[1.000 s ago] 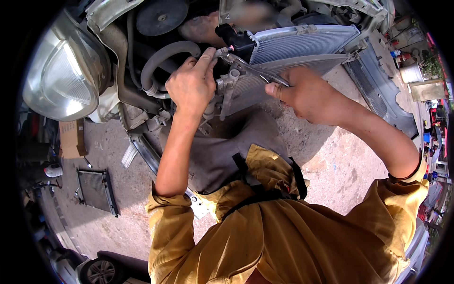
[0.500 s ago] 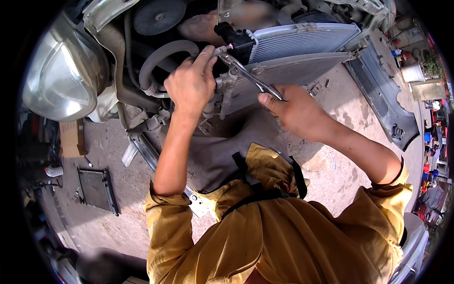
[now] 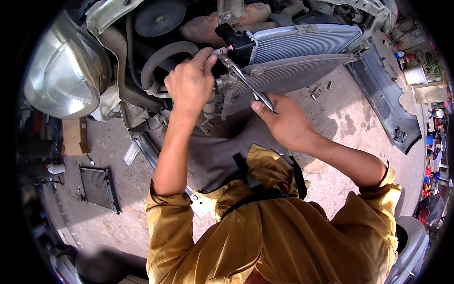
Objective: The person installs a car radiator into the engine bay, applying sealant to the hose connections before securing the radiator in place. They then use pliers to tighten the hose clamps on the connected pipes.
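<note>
My right hand (image 3: 288,120) is closed round the handle of a long silver hand tool (image 3: 246,81), thumb along it; whether it is a wrench or pliers I cannot tell. Its far end meets a small grey metal fitting (image 3: 219,51) beside the black end tank (image 3: 242,46) of a radiator (image 3: 305,43). My left hand (image 3: 189,81) pinches that fitting with thumb and forefinger; the fingers partly hide it. A pink tip shows between fitting and tank. A second, dustier finned core (image 3: 288,78) stands in front of the radiator.
A thick grey hose (image 3: 163,56) curves left of my left hand. The headlight (image 3: 66,78) is at far left. A loose radiator (image 3: 98,188) and a cardboard box (image 3: 74,137) are on the ground at left; a dark body panel (image 3: 385,102) lies at right.
My right hand has moved a little down and left, swinging the tool's handle steeper. The left hand stays at the fitting. The view has shifted slightly.
</note>
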The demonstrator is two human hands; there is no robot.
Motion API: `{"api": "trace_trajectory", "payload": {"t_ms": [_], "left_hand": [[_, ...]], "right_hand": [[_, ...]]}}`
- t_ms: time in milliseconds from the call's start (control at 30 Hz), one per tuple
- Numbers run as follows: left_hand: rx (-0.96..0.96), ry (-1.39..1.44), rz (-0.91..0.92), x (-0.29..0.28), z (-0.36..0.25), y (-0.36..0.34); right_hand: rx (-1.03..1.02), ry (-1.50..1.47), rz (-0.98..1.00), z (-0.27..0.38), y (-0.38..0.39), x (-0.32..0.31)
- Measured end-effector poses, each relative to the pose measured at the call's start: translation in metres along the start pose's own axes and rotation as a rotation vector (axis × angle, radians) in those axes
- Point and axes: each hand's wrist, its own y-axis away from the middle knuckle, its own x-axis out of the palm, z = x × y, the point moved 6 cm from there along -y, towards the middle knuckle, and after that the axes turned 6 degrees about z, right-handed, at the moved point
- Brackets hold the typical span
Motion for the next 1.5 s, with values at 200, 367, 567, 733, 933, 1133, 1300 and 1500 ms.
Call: {"api": "trace_trajectory", "payload": {"t_ms": [200, 367, 567, 733, 933, 1133, 1300, 1500], "left_hand": [[0.081, -0.064, -0.124, 0.002, -0.002, 0.007], [0.174, -0.109, -0.237, 0.007, 0.002, 0.009], [0.233, -0.186, -0.281, 0.008, -0.001, 0.012], [0.226, -0.165, -0.263, 0.006, -0.003, 0.011], [0.106, -0.123, -0.125, 0.001, -0.014, 0.009], [0.067, -0.038, -0.11, 0.003, -0.009, 0.01], [0.076, -0.02, -0.144, 0.004, -0.007, 0.01], [0.047, -0.016, -0.111, 0.002, -0.009, 0.009]], "right_hand": [[0.053, -0.044, 0.083, 0.007, -0.001, -0.015], [0.198, -0.089, 0.175, 0.026, 0.001, -0.042], [0.289, -0.062, 0.306, 0.061, -0.002, -0.077], [0.311, 0.033, 0.376, 0.082, -0.013, -0.092], [0.306, 0.09, 0.322, 0.081, -0.004, -0.082], [0.254, -0.127, 0.332, 0.058, 0.001, -0.055], [0.139, -0.07, 0.31, 0.04, -0.007, -0.047], [0.082, 0.044, 0.312, 0.041, -0.007, -0.047]]}}
